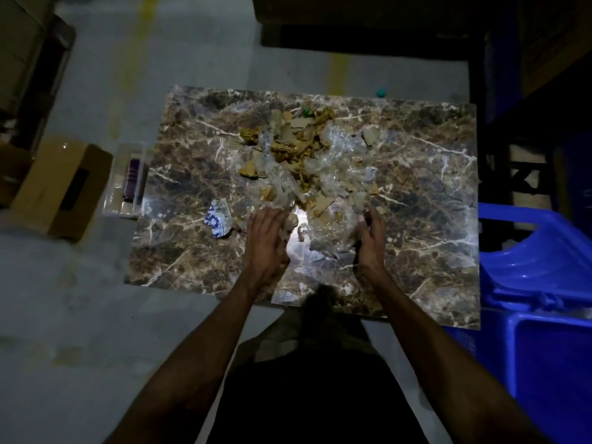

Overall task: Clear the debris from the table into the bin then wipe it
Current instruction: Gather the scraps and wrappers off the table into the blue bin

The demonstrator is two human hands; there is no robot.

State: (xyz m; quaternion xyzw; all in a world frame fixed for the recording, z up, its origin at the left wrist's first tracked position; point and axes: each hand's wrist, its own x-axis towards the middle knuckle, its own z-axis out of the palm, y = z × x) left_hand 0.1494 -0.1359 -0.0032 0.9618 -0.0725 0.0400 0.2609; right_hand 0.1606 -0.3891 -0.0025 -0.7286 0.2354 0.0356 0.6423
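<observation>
A pile of debris (pixel 304 155), torn cardboard scraps and crumpled clear plastic, covers the middle of the brown marble table (pixel 192 251). My left hand (pixel 267 241) lies at the pile's near left edge, fingers against cardboard bits. My right hand (pixel 371 238) stands on its edge at the pile's near right side, fingers curved against crumpled plastic (pixel 333 238). A blue-and-white wrapper (pixel 219 219) lies apart to the left of my left hand. The blue bin (pixel 538 283) stands open at the table's right side.
An open cardboard box (pixel 61 187) and a clear plastic tray (pixel 126 181) sit on the floor left of the table. Dark shelving and a blue post (pixel 499 59) stand behind the table's right end. A small green object (pixel 381 91) lies beyond the far edge.
</observation>
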